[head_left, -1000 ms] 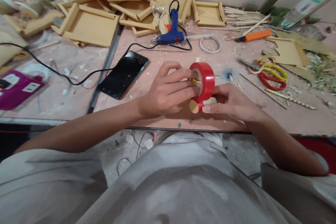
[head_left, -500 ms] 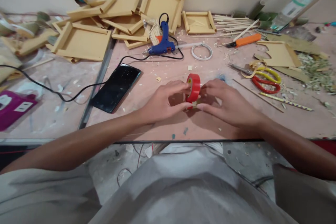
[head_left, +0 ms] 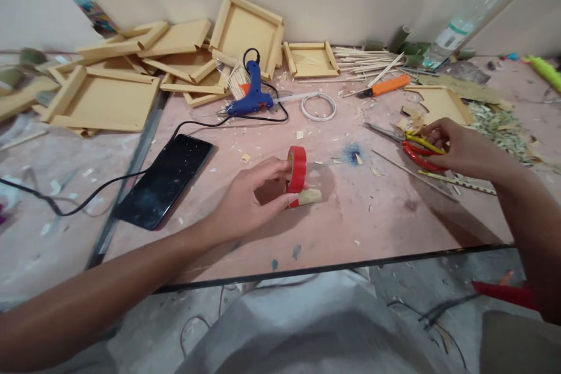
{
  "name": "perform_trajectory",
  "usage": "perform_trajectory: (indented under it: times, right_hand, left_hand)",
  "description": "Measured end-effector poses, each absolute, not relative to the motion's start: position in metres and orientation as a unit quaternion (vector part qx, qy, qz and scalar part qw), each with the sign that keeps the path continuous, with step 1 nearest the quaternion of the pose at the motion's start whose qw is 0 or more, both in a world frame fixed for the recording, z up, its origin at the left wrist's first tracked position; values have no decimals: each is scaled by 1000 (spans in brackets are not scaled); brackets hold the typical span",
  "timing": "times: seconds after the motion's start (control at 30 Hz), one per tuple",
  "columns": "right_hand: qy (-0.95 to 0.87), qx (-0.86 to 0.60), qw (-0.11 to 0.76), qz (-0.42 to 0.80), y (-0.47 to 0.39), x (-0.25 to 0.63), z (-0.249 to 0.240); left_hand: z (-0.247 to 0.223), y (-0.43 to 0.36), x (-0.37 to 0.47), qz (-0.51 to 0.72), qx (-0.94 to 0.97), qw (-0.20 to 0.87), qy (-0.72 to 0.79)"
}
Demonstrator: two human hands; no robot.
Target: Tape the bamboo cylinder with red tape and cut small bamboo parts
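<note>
My left hand (head_left: 258, 193) is closed around a roll of red tape (head_left: 298, 168), fingers at the roll and thumb below it. A short tan piece (head_left: 310, 196), with red tape at its near end, sticks out beneath the roll beside the thumb. On the right, my right hand (head_left: 456, 149) has its fingers on the yellow and red handles of a pair of scissors (head_left: 409, 143). The scissors lie on the table with their blades pointing left. A thin stick (head_left: 412, 174) and a patterned pencil-like stick (head_left: 460, 183) lie just below them.
A black phone (head_left: 164, 181) lies left of my left hand. Behind stand a blue glue gun (head_left: 252, 96) with its cord, a white tape ring (head_left: 318, 107) and an orange cutter (head_left: 390, 86). Cardboard trays (head_left: 109, 99), thin sticks (head_left: 363, 64), shavings (head_left: 499, 128) and a bottle (head_left: 451, 38) line the back.
My right hand has left the tape roll and moved right onto the scissors' handles. My left hand still holds the roll. The view has shifted to the right.
</note>
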State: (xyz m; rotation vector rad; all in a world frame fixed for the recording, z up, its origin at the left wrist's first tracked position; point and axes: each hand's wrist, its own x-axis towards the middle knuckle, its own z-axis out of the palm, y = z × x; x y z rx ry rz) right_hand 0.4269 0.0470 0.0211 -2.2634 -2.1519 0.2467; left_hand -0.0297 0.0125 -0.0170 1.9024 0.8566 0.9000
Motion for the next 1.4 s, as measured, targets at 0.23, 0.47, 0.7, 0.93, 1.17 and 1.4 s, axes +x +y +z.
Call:
perform_trajectory:
  times: [0.23,0.47,0.7,0.93,1.17,1.4]
  right_hand:
    - [-679,-734,24,-15,33,425,36]
    - [-719,-684,87,-86,25,415,34]
    - [-803,-501,153,-284,16,362,54]
    - [-843,-416,181,-290,-7,322,79]
    - [-869,-448,137,-161,5,311,78]
    - [-886,-462,-2,34,19,310,44]
  left_hand:
    - [-14,13,-32,341,767,422,344]
    - [-19,15,-34,340,778,413,328]
    - [-16,15,-33,343,779,414,324]
    - [-21,13,-36,376,713,475,353]
    - [-18,13,-34,402,592,597,362]
    - [-20,15,-27,446,479,647,391]
